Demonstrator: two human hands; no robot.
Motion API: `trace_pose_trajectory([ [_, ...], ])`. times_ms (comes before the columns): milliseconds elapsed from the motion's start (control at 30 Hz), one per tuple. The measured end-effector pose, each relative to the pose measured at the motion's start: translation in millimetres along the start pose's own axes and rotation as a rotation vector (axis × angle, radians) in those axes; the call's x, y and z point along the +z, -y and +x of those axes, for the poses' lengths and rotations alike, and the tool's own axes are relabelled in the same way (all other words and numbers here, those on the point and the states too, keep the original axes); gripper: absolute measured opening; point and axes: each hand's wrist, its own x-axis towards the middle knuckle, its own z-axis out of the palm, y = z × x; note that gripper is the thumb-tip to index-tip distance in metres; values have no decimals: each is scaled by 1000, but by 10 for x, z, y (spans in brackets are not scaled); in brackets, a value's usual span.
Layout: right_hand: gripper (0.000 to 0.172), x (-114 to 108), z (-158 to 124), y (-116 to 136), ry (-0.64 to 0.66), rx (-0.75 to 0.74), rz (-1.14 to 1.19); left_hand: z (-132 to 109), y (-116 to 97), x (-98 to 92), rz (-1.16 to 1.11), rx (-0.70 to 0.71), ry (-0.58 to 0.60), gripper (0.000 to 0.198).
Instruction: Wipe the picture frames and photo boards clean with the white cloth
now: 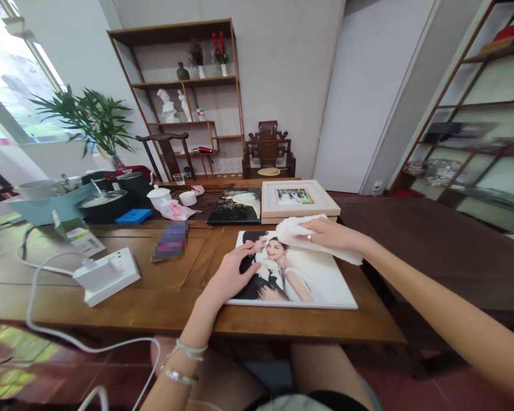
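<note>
Here, on the wooden table [163, 297], close to its front edge and front right corner: a photo panel [302, 277], flat and face up, long axis roughly along that front edge! Left hand [235, 271] spread loosely over the panel's left side, grasping nothing. Right hand [321, 231] over the far right part, fingers closed into a bunched white cloth [291, 231], its tail draped past the panel's right side. From there, most of the panel leftward and toward the front edge; for its lower right stretch, right hand nearer. Tight at the back, though: white frame [294, 197] just beyond the panel's far edge, dark picture [235, 206] beside it. Off left, a blurred-out flat item [170, 241], then a power strip [107, 277] nearer the front edge, well apart.
</note>
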Motion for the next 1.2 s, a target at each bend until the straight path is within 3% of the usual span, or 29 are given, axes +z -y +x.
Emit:
trace_pose_trajectory([
  [167,30,69,-242,-121,26,58,-140,-15,-4,-7,-16,16,-9,34],
  [367,43,386,-83,-90,-38,-125,-289,-26,11,-4,-30,11,-21,33],
  [500,50,424,-123,-62,-59,-116,-262,-17,6,3,-31,10,-22,32],
  [800,57,231,-974,587,201,-38,-91,3,-29,15,-25,-14,-25,31],
  [900,59,192,-1123,645,247,-14,4,-4,-26,25,-9,-8,-35,31],
  [1033,56,147,-994,459,260,16,81,-18,-12,27,5,-2,-28,34],
  [1200,58,206,-484,75,165,20,30,-24,-7,20,0,1,-20,35],
])
